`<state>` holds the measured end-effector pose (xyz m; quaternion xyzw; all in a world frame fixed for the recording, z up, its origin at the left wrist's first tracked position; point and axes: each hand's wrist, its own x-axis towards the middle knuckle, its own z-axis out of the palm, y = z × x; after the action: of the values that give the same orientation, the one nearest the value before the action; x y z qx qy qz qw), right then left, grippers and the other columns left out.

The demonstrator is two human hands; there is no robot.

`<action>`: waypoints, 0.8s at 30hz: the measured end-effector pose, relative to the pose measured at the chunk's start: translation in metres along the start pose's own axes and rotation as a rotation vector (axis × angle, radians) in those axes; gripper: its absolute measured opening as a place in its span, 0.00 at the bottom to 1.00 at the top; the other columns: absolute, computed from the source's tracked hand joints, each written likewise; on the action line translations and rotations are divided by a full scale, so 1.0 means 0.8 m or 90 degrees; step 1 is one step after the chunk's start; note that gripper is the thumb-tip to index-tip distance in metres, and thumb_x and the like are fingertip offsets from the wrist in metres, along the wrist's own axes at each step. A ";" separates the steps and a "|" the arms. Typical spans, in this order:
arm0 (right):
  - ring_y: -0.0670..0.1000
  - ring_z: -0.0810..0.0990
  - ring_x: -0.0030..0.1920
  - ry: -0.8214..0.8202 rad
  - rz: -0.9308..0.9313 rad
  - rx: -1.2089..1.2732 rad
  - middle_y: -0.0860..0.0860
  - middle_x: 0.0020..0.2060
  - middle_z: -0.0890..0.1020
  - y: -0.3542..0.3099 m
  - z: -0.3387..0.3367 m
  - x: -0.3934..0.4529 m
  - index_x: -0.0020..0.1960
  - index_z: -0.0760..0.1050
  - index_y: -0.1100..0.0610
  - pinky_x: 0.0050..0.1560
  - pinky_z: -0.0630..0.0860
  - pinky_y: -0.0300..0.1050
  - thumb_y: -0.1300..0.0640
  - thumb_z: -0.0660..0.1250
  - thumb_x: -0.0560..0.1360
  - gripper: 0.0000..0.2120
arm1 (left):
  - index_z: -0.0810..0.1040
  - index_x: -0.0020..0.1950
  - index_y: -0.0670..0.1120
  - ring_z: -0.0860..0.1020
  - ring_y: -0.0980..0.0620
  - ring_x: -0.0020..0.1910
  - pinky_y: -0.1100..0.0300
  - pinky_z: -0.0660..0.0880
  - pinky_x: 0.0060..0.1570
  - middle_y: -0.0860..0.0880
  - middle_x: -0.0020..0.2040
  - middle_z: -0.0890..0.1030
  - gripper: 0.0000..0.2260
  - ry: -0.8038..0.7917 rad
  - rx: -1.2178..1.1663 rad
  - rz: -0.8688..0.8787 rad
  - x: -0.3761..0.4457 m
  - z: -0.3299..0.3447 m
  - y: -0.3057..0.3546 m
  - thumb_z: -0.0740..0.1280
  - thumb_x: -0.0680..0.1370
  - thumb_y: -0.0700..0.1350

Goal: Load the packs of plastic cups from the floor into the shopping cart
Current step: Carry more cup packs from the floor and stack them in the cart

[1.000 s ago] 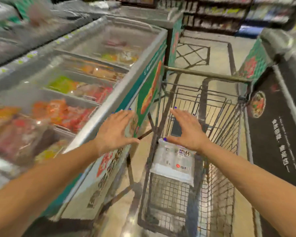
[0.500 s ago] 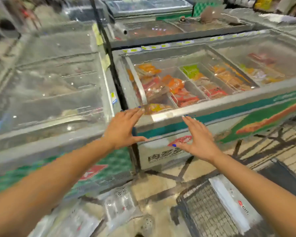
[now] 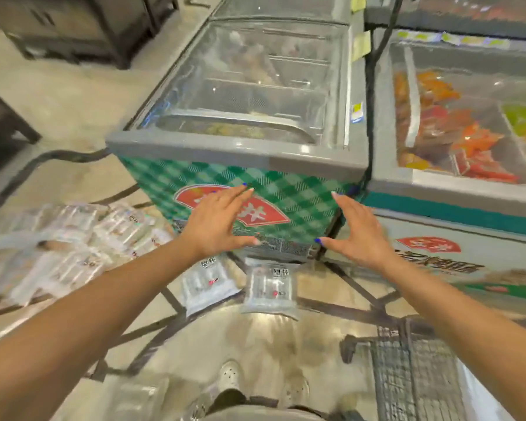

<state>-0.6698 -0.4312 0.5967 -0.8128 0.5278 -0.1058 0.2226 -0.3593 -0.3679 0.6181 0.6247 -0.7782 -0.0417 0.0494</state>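
Two clear packs of plastic cups lie flat on the floor just below my hands: one pack (image 3: 205,284) to the left and another pack (image 3: 270,288) to the right. A heap of several more packs (image 3: 73,241) lies on the floor at the left. My left hand (image 3: 217,223) and my right hand (image 3: 357,235) are held out in front of me with fingers spread, palms facing each other and holding nothing, above the two packs. A corner of the wire shopping cart (image 3: 407,369) shows at the lower right.
A chest freezer with a green checked front (image 3: 286,183) stands right behind the packs. A second freezer (image 3: 456,153) with bright food bags is on its right. Dark shelving (image 3: 73,28) stands at the back left. My shoes (image 3: 230,375) show at the bottom.
The view has swung left and down from the cart and freezers to the floor. Both hands stay empty and spread. The floor packs have come into full view below them.
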 end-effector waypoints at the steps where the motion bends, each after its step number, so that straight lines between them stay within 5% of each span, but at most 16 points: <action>1: 0.55 0.58 0.76 -0.007 0.000 0.000 0.50 0.77 0.61 -0.005 0.013 0.005 0.79 0.51 0.46 0.76 0.55 0.57 0.33 0.70 0.67 0.48 | 0.59 0.77 0.46 0.66 0.42 0.72 0.45 0.64 0.70 0.43 0.75 0.65 0.51 0.000 -0.003 -0.003 -0.008 0.005 -0.012 0.50 0.65 0.80; 6: 0.54 0.57 0.77 -0.009 0.048 0.018 0.48 0.78 0.60 -0.024 0.081 0.033 0.79 0.51 0.45 0.75 0.57 0.58 0.37 0.72 0.70 0.46 | 0.53 0.79 0.49 0.59 0.47 0.76 0.49 0.54 0.74 0.48 0.78 0.59 0.48 -0.031 -0.002 -0.016 -0.018 0.046 -0.060 0.60 0.68 0.75; 11: 0.54 0.58 0.76 -0.045 0.103 0.056 0.49 0.77 0.61 0.002 0.174 0.050 0.79 0.51 0.45 0.75 0.58 0.58 0.37 0.71 0.70 0.46 | 0.56 0.78 0.48 0.62 0.45 0.74 0.47 0.59 0.73 0.47 0.77 0.62 0.48 -0.095 -0.047 -0.033 -0.001 0.145 -0.090 0.57 0.67 0.77; 19: 0.56 0.62 0.75 -0.115 0.188 0.068 0.51 0.76 0.64 0.128 0.399 0.059 0.78 0.57 0.49 0.72 0.61 0.52 0.34 0.73 0.66 0.48 | 0.59 0.77 0.46 0.64 0.46 0.73 0.49 0.61 0.70 0.46 0.75 0.65 0.44 -0.174 -0.117 -0.095 0.020 0.422 -0.107 0.66 0.70 0.70; 24: 0.57 0.65 0.74 -0.114 0.214 0.066 0.53 0.74 0.67 0.229 0.564 0.077 0.77 0.62 0.52 0.72 0.61 0.51 0.41 0.77 0.67 0.44 | 0.62 0.75 0.43 0.67 0.44 0.70 0.49 0.64 0.68 0.44 0.73 0.67 0.43 -0.230 -0.129 -0.082 0.032 0.622 -0.129 0.69 0.69 0.66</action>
<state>-0.6087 -0.4374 0.1096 -0.7067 0.6281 -0.0213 0.3248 -0.3292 -0.4139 0.1126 0.6475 -0.7246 -0.2341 -0.0311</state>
